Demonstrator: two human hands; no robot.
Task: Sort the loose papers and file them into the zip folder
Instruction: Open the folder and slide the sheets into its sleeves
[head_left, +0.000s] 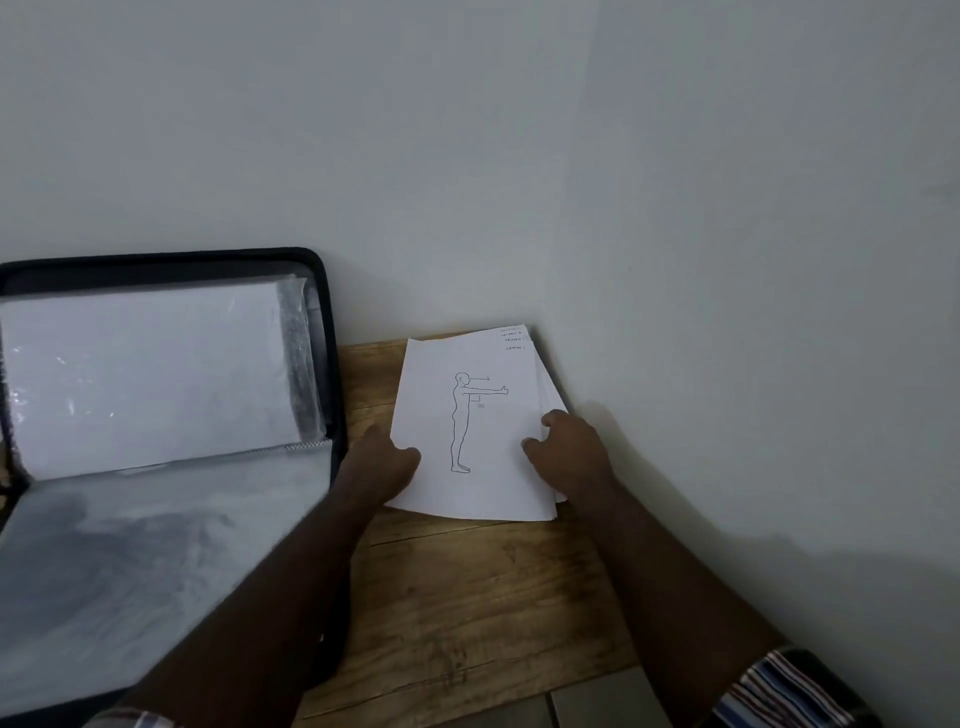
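Wood-grain worktop (467, 597) is set against a plain pale wall (519, 130). At the far right of it, close to the wall, a stack of loose papers (483, 431) is seen, its top sheet printed with an outlined standing figure. The stack is held at both sides: the left hand (384, 462) grips its left edge with curled fingers, the right hand (569, 452) its right edge likewise. To the left, the black zip folder (166, 415) lies open, with clear sleeves shown inside.
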